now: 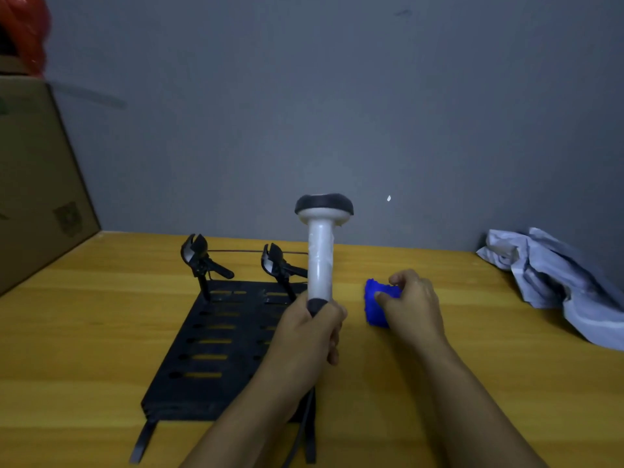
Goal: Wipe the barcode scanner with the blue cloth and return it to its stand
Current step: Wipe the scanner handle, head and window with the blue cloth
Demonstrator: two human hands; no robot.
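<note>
The left hand holds the barcode scanner upright by the dark lower end of its handle, fingers wrapped closed around the grip. The scanner head points up and away, clear of the table, and its cable trails down under the wrist. The scanner is out of its stand, a black slotted plate lying flat on the table with two black cradle brackets rising at its far edge; both cradles are vacant.

The right hand rests on the blue cloth, which lies bunched on the table just to the right of the scanner. Thumb and fingertips are closed in a pinch on the cloth's upper fold (whether the cloth has left the surface cannot be told).

Step in hand, by judgement: acquisition of the cloth, before wiping begins. The task appears to be at an early stage.

Next move calls for:
- lifting the cloth and bringing it to the white handle and dark head;
- keeping the left grip firm so the scanner does not turn under wiping pressure;
- shifting that grip later, since the covered lower handle is unreachable.

A crumpled pale fabric lies well apart at the right.
</note>
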